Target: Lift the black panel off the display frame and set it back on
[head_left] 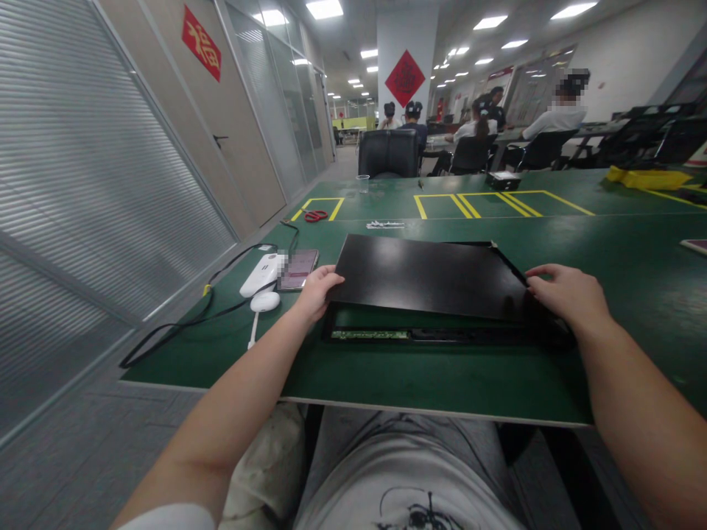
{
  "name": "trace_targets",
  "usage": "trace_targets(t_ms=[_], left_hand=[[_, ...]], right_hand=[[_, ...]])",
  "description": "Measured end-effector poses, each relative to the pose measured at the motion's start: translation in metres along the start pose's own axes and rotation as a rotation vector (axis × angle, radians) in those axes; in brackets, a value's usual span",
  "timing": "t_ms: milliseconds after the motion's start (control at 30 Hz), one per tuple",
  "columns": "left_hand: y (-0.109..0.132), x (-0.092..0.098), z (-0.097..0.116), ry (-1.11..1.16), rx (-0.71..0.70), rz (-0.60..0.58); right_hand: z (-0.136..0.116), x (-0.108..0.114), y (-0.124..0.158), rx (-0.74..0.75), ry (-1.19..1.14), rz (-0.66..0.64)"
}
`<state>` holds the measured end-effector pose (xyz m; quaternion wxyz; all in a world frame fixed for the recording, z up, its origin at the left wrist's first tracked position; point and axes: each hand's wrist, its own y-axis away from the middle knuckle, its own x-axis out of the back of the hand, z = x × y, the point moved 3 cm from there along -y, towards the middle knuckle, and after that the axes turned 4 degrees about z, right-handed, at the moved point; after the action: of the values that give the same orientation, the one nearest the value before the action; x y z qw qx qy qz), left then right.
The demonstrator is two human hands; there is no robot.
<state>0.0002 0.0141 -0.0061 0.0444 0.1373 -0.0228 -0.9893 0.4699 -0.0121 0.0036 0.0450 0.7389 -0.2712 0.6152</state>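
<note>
A flat black cover panel (431, 276) lies tilted over a black chassis (442, 335) on the green table (387, 383); its near edge is raised, and a green circuit board (370, 334) shows in the gap. My left hand (316, 291) grips the panel's near left corner, fingers curled over its edge. At the near right corner, my right hand (568, 294) is closed on the panel's edge.
Left of the chassis lie a phone (298, 269), a white device (261, 274), a white puck (265, 302) and a black cable (182, 324). Farther back are red scissors (315, 216), a plastic cup (363, 183), yellow floor-style markings and yellow trays (646, 177). Several people sit at distant desks.
</note>
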Motion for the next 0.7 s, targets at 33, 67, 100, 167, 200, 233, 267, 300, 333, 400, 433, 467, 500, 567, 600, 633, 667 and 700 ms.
trace_targets(t_ms=[33, 67, 100, 167, 200, 233, 267, 300, 333, 400, 433, 467, 500, 567, 600, 633, 667, 700], left_hand=[[0.0003, -0.0003, 0.0, 0.001, -0.003, -0.002], [0.0005, -0.0005, -0.0001, 0.001, -0.005, -0.006], [0.0005, -0.0007, -0.0003, 0.0, -0.007, -0.011], [0.0003, -0.001, -0.0007, -0.004, -0.012, -0.019], [0.0002, -0.0011, -0.0009, -0.006, -0.014, -0.022], [0.0, -0.0011, -0.0012, -0.008, -0.015, -0.023], [-0.0002, -0.0011, -0.0013, -0.009, -0.016, -0.022], [-0.0004, -0.001, -0.0014, -0.008, -0.016, -0.019], [-0.0006, -0.0009, -0.0016, -0.007, -0.015, -0.016], [-0.001, -0.0007, -0.0017, -0.002, -0.011, -0.011], [-0.0013, -0.0007, -0.0017, 0.0, -0.008, -0.011], [-0.0015, -0.0007, -0.0017, 0.003, -0.005, -0.014], [-0.0017, -0.0007, -0.0016, 0.005, -0.002, -0.019], [-0.002, -0.0007, -0.0014, 0.006, 0.0, -0.032], [-0.002, -0.0007, -0.0013, 0.006, 0.0, -0.038], [-0.0018, -0.0006, -0.0012, 0.006, -0.001, -0.044], [-0.0016, -0.0006, -0.0011, 0.007, -0.004, -0.051], [-0.0013, -0.0006, -0.0011, 0.008, -0.007, -0.058]], right_hand=[[-0.0026, 0.0016, 0.0022, -0.016, 0.026, -0.019], [-0.0051, 0.0032, 0.0044, -0.025, 0.043, -0.032], [-0.0073, 0.0045, 0.0063, -0.029, 0.053, -0.043], [-0.0105, 0.0064, 0.0089, -0.03, 0.06, -0.056], [-0.0112, 0.0069, 0.0097, -0.033, 0.062, -0.061], [-0.0114, 0.0071, 0.01, -0.037, 0.064, -0.067], [-0.0113, 0.0072, 0.01, -0.04, 0.066, -0.068], [-0.0111, 0.0072, 0.0098, -0.041, 0.067, -0.07], [-0.0109, 0.0073, 0.0095, -0.043, 0.068, -0.07], [-0.0105, 0.0074, 0.0089, -0.048, 0.07, -0.08], [-0.0106, 0.0075, 0.0087, -0.051, 0.073, -0.086], [-0.0108, 0.0076, 0.0086, -0.053, 0.077, -0.092], [-0.0111, 0.0078, 0.0086, -0.055, 0.082, -0.099], [-0.0115, 0.008, 0.0087, -0.056, 0.091, -0.108], [-0.0114, 0.0079, 0.0087, -0.056, 0.093, -0.11], [-0.011, 0.0076, 0.0085, -0.053, 0.093, -0.112], [-0.0103, 0.007, 0.0082, -0.052, 0.094, -0.114], [-0.0094, 0.0063, 0.0077, -0.048, 0.093, -0.114]])
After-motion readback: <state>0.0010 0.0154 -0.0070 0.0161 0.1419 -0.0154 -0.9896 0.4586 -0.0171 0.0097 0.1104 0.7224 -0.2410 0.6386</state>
